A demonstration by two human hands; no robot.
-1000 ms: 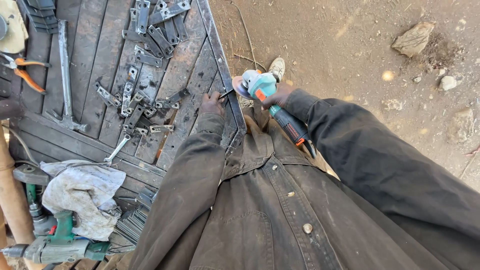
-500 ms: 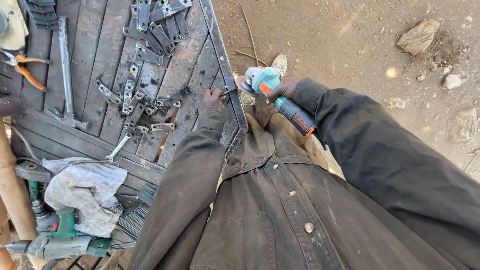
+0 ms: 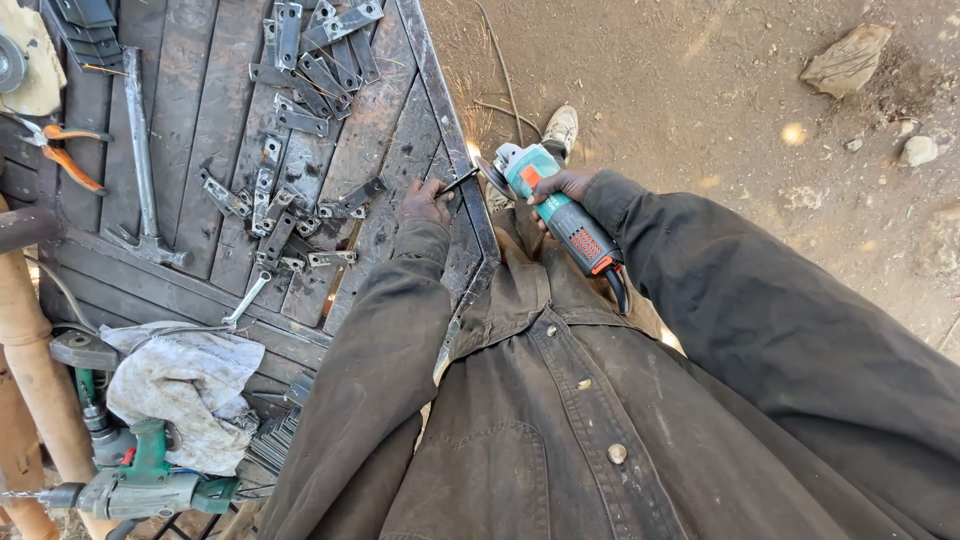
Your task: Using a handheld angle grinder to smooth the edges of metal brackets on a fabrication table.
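My right hand (image 3: 566, 186) grips a teal and black angle grinder (image 3: 553, 208) with its disc (image 3: 492, 176) at the right edge of a dark metal workbench (image 3: 400, 130). Sparks glow at the disc. My left hand (image 3: 427, 201) holds a small flat metal strip (image 3: 456, 183) at the bench edge, its end against the disc. Both arms are in a dark worn jacket.
Several flat metal brackets (image 3: 300, 70) lie scattered on the bench, with a hammer (image 3: 142, 160), orange-handled pliers (image 3: 65, 150) and a wrench (image 3: 245, 300). A dirty rag (image 3: 180, 390) and a green drill (image 3: 140, 490) lie lower left. Dirt ground with stones (image 3: 845, 60) is to the right; my shoe (image 3: 560, 128) is below the bench edge.
The view has shifted slightly. The grinder has settled with its disc against the strip at the bench edge, and sparks now show there.
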